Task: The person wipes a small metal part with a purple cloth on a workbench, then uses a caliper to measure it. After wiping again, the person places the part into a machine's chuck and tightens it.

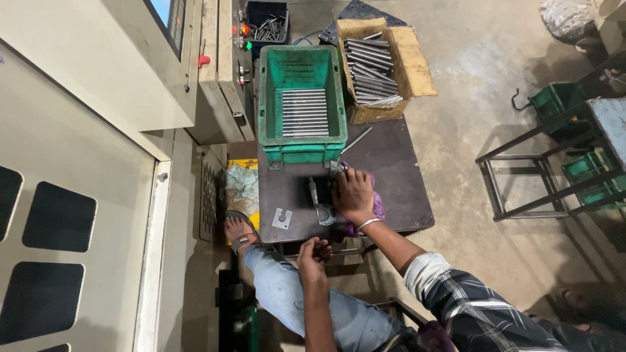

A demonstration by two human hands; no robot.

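Observation:
My right hand (353, 194) rests palm down on a dark table (398, 176), over a purple cloth (377, 205) and beside a small metal measuring tool (315, 195). What its fingers grip, if anything, is hidden. My left hand (313, 255) hangs below the table's front edge above my knee, fingers curled; whether it holds something I cannot tell. A green crate (302, 98) holding a layer of steel rods (304, 112) stands at the table's back. A cardboard box (385, 68) with more rods sits beside it on the right.
A small flat metal plate (282, 218) lies on the table's left front. One loose rod (357, 139) lies by the crate. A large machine with a control panel (242, 45) fills the left. A metal frame stand (541, 163) with green crates is at right.

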